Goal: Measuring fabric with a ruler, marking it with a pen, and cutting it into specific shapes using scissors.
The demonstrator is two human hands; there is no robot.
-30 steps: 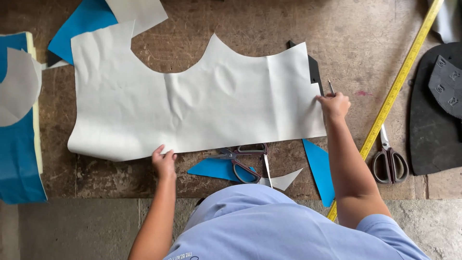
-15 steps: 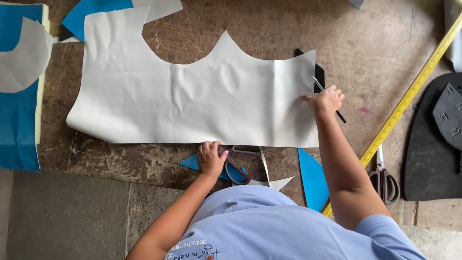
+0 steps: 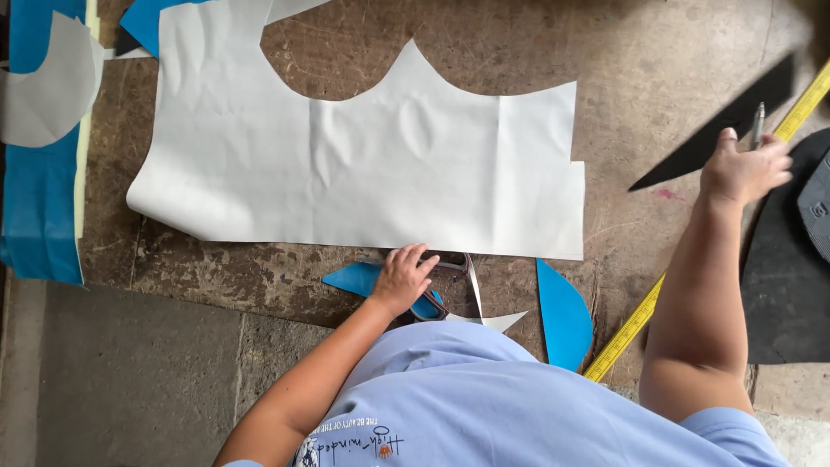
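One large white cut sheet [image 3: 363, 164] is lying flat across the worn table [image 3: 657, 78], while just below its near edge the left hand [image 3: 403, 278] is closing over scissors [image 3: 454, 281], blades pointing toward the person, and the right hand [image 3: 742, 169], far right, is gripping a pen [image 3: 758, 121].

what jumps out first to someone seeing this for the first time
A big white cut sheet with a scooped upper edge fills the middle of the worn brown floor. Below it, the left hand rests on scissors among blue scraps. At far right, the right hand holds a pen beside a yellow tape measure.
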